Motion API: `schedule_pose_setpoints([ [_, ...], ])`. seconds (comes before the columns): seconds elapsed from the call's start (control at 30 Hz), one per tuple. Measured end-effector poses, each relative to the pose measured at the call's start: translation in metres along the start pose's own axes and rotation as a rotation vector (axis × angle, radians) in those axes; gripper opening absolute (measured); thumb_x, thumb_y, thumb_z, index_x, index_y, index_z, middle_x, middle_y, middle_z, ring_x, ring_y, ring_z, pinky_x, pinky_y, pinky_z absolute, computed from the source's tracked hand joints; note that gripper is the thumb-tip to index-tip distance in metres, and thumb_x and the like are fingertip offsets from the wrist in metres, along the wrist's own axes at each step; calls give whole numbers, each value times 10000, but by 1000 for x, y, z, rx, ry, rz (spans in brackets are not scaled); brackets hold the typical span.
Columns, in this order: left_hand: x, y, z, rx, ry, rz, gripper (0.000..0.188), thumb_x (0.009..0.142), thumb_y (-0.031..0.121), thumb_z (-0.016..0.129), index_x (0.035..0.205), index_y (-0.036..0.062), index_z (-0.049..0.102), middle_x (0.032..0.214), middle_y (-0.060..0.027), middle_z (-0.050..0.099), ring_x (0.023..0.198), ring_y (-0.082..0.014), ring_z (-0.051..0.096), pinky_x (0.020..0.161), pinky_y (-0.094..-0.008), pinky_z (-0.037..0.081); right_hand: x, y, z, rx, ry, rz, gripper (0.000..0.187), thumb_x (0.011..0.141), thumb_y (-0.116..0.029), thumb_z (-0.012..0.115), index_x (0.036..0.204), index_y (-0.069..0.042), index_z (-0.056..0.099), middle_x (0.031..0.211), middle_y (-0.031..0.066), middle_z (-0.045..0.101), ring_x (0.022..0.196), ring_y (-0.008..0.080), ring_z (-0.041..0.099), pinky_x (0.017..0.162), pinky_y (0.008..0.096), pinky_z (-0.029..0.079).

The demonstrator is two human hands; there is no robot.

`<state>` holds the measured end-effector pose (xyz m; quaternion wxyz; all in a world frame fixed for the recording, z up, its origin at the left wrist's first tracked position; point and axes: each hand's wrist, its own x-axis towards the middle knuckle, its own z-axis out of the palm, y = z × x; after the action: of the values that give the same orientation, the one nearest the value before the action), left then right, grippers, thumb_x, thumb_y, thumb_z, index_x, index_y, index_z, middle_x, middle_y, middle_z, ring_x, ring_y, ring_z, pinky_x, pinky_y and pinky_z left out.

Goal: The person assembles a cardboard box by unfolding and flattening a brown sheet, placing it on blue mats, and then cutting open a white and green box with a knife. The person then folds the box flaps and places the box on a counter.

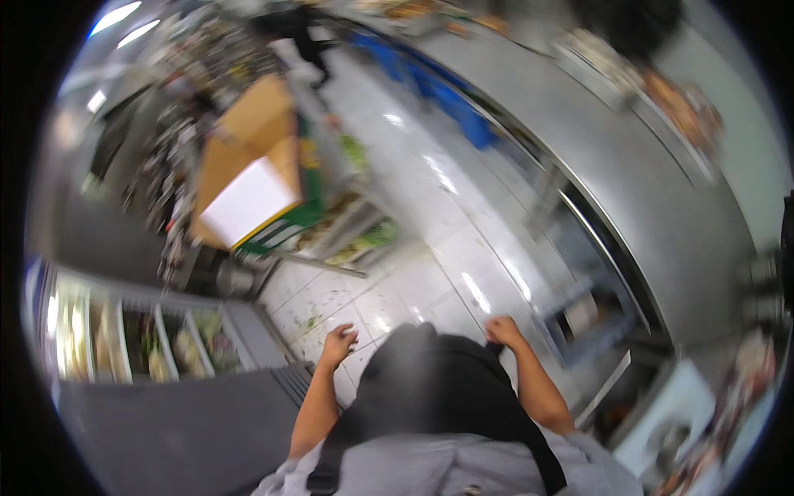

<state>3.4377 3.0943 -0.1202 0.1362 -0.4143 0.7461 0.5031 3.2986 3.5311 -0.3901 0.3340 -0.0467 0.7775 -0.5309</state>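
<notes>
My left hand hangs in front of my black apron, its fingers loosely bent and apart, with nothing seen in it. It is above the tiled floor, beside the grey refrigerator. My right hand is closed at the other side of the apron. Something small and dark shows just below its fingers, too blurred to name. Neither hand touches a work surface.
A large open cardboard box, green and yellow outside, stands on a metal rack ahead left. Left is a lit refrigerator with vegetables. A long steel counter runs along the right. Green scraps litter the floor. Someone in dark clothes is farther off.
</notes>
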Motion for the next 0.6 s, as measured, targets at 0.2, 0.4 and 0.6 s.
schedule_pose_setpoints([
  [0.2, 76, 25, -85, -200, 706, 379, 482, 926, 130, 685, 1365, -6, 540, 1162, -159, 666, 1005, -229, 656, 854, -355, 546, 50, -79, -51, 127, 16, 209, 215, 931, -151, 640, 1073, 1, 691, 828, 82, 704, 632, 137, 661, 525, 263, 513],
  [0.4, 80, 119, -206, -387, 1018, 694, 495, 898, 98, 690, 1357, -22, 549, 1284, -199, 631, 1175, -260, 611, 1002, -370, 485, 95, -297, 4, -2, -204, -180, 322, 943, -149, 678, 1211, 27, 648, 907, 88, 708, 732, 142, 677, 649, 268, 542],
  [0.6, 94, 280, -282, 269, 1148, 1107, 633, 790, 236, 807, 1344, 30, 582, 1306, -201, 616, 1260, -359, 551, 1162, -487, 311, 155, -490, 107, -238, -279, -494, 666, 953, -278, 692, 1469, 28, 402, 1094, 142, 665, 924, 156, 652, 749, 301, 550],
])
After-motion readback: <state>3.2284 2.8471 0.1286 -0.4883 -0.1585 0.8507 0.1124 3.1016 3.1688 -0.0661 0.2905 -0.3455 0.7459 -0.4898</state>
